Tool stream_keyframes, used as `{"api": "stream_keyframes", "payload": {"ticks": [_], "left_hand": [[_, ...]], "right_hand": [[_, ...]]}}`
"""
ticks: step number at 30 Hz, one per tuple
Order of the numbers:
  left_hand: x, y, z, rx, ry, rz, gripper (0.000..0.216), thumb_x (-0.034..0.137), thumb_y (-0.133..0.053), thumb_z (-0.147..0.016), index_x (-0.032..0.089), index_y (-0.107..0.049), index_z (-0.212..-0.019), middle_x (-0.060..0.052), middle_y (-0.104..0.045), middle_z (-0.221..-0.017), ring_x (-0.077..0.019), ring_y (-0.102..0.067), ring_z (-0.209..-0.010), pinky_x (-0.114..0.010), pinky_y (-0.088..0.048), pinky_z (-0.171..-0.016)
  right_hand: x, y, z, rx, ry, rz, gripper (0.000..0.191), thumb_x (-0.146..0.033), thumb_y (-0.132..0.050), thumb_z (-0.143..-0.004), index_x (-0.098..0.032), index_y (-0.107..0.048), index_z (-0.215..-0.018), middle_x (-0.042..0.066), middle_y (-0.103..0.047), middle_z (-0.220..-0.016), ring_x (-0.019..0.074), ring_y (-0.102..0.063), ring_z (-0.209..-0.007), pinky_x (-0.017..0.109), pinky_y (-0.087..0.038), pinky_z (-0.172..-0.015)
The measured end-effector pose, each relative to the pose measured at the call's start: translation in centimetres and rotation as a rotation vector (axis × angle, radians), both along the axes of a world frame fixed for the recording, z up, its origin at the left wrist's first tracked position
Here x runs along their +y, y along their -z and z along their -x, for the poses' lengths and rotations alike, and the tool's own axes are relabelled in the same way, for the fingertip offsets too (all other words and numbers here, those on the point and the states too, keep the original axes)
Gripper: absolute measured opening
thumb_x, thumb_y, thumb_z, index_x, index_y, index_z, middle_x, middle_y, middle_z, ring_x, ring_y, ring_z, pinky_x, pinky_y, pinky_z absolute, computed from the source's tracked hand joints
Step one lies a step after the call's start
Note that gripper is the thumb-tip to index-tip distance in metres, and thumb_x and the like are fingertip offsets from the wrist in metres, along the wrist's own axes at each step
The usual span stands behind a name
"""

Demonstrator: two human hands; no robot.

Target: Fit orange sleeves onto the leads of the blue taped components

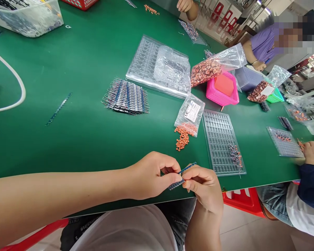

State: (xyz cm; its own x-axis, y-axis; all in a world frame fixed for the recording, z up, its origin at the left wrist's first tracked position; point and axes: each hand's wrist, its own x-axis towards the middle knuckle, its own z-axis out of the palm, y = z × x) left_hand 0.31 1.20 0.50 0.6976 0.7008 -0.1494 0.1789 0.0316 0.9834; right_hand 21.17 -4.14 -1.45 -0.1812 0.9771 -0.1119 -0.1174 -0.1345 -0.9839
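Over the front edge of the table, my left hand [157, 176] pinches a short dark ribbed strip with a blue edge [176, 184] between thumb and fingers. My right hand [205, 186] is closed beside it, thumb against fingertips at the strip's end; what it pinches is too small and hidden to name. Ahead of the hands lies a pile of small orange rings [182, 138], spilling from a labelled plastic bag [190, 113]. Right of them is a clear ribbed tray [219, 139] with a cluster of wire-leaded parts [235, 157]. A stack of pin-lined strips [127, 97] lies farther left.
A larger clear tray [141, 59] lies behind, near a pink basket [222, 89] and a bag of copper-coloured rings [206, 71]. A clear bin [34, 21] stands far left, above a white cable [18, 83]. Co-workers sit along the right and far sides.
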Motion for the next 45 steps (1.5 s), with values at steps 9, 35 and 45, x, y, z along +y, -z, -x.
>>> {"api": "stream_keyframes", "payload": {"ticks": [9,35,45], "left_hand": [[-0.2,0.1,-0.2,-0.014,-0.017,-0.032,0.023,0.029,-0.056,-0.087,0.014,-0.068,-0.075,0.000,-0.061,-0.065,-0.0113,-0.048,-0.059,-0.021,-0.037,-0.053],[0.3,-0.9,-0.3,0.100,-0.080,0.018,0.016,0.031,-0.059,-0.090,0.020,-0.070,-0.092,-0.001,-0.076,-0.090,-0.0189,-0.069,-0.087,-0.028,-0.051,-0.082],[-0.4,-0.2,0.1,0.078,0.055,-0.293,0.019,0.025,-0.050,-0.093,0.021,-0.066,-0.082,-0.001,-0.068,-0.082,-0.0152,-0.059,-0.073,-0.025,-0.045,-0.069]], "right_hand": [[0.0,-0.1,0.1,-0.028,0.009,-0.017,0.010,-0.022,-0.086,-0.074,-0.027,-0.082,-0.081,0.002,-0.069,-0.069,0.0125,-0.060,-0.060,0.023,-0.047,-0.048],[-0.7,0.5,1.6,-0.184,0.215,-0.127,0.014,-0.035,-0.073,-0.085,-0.021,-0.073,-0.083,0.001,-0.062,-0.077,0.0114,-0.051,-0.061,0.024,-0.040,-0.053],[-1.6,-0.2,1.0,-0.080,0.110,-0.142,0.012,-0.033,-0.078,-0.080,-0.022,-0.073,-0.081,0.001,-0.061,-0.076,0.0120,-0.052,-0.063,0.025,-0.039,-0.056]]}}
